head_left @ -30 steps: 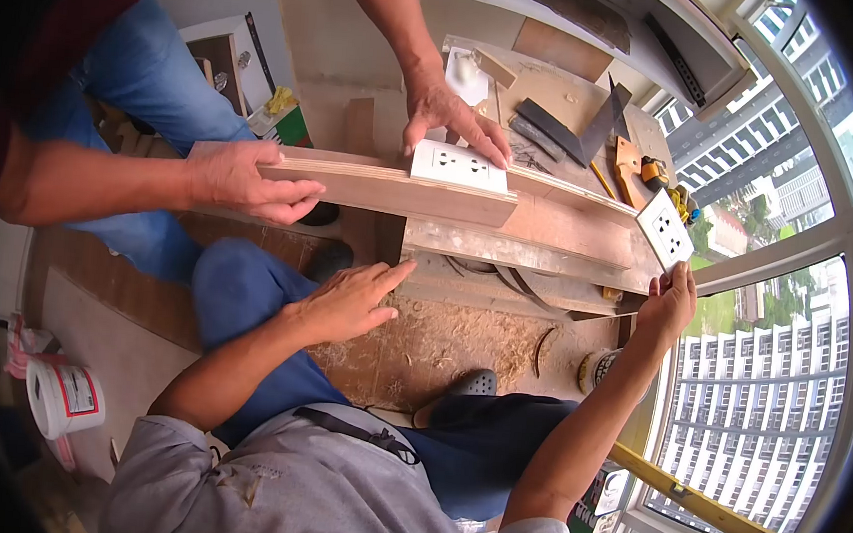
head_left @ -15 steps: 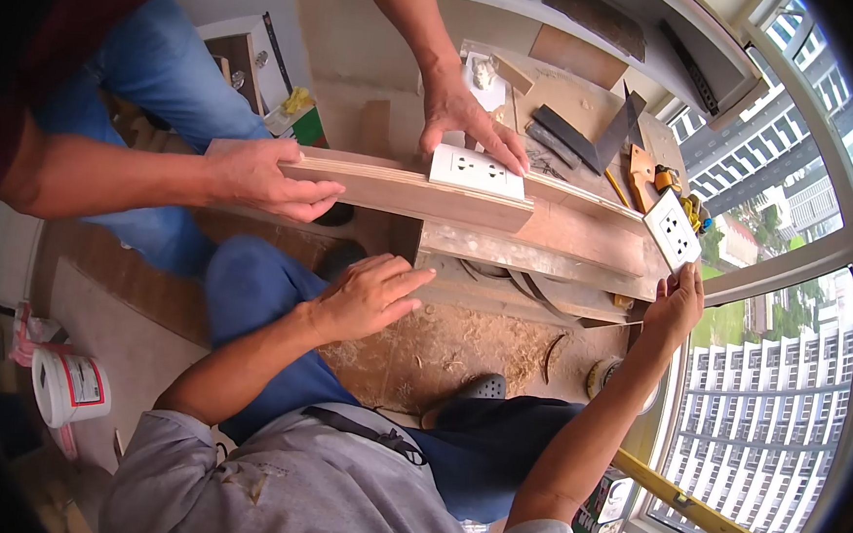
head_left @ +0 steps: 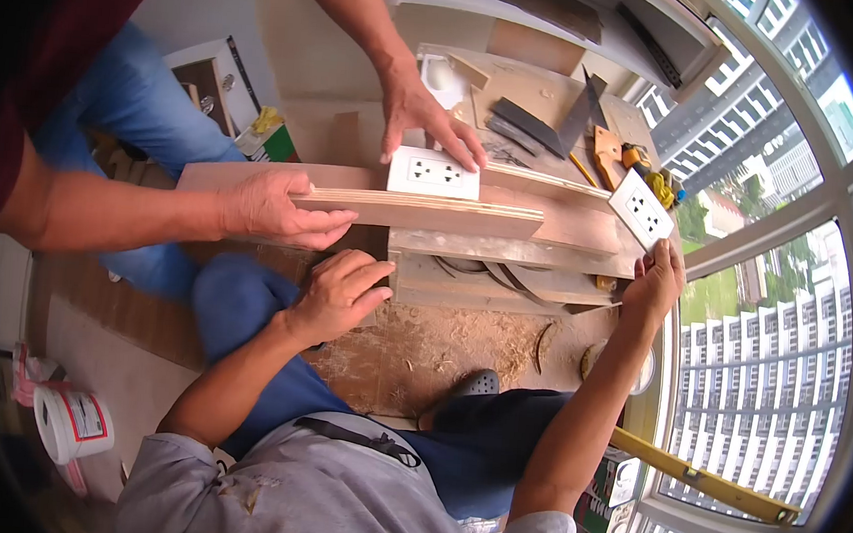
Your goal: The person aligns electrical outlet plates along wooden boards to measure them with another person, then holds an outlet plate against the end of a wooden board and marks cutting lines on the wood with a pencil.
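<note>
One white outlet plate (head_left: 642,212) I see pinched in the right hand (head_left: 658,279); left hand (head_left: 343,289) relaxed, fingers loosely spread; co-worker's hands (head_left: 424,115) on second plate (head_left: 435,173) and plywood board (head_left: 449,219).

rectangular white outlet plate (head_left: 642,211) | two dark-slotted sockets | tilted | lower end pinched in right hand (head_left: 656,279)

No words or numbers can be read. At the lower left, the white bucket (head_left: 53,427) has a label (head_left: 84,416) with a red edge, but its print is too small. At the lower right, the green and white box (head_left: 603,502) is too blurry to read.
</note>
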{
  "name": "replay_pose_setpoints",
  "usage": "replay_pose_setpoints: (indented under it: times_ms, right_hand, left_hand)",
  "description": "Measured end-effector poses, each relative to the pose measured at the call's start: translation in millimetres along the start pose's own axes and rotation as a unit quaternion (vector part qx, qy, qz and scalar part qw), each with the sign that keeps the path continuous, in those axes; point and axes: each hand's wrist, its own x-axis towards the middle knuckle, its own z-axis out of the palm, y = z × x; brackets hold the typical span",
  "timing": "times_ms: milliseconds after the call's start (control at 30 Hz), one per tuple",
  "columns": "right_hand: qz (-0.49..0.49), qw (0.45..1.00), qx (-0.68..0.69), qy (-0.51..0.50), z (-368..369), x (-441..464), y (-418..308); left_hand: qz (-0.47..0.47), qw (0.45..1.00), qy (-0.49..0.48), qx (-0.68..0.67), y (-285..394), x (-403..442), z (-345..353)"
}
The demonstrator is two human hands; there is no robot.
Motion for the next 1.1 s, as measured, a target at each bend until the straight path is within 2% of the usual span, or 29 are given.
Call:
replay_pose_setpoints:
  times_ms: [333, 433, 533, 1100]
  right_hand:
    - [0.002, 1.0, 0.014, 0.021, 1, -1, -6]
    - [0.002, 1.0, 0.005, 0.029, 0, -3, -9]
    - [0.004, 1.0, -0.001, 0.029, -1, -5, -11]
    - [0.007, 0.999, 0.007, 0.031, -8, 5, -5]
  left_hand:
    - [0.03, 1.0, 0.004, 0.004, 3, 0, 4]
    - [0.047, 0.999, -0.011, 0.002, 5, -3, 7]
    - [0.075, 0.995, -0.073, 0.0, 5, -9, 12]
    - [0.05, 0.995, -0.081, 0.003, 1, -12, 11]
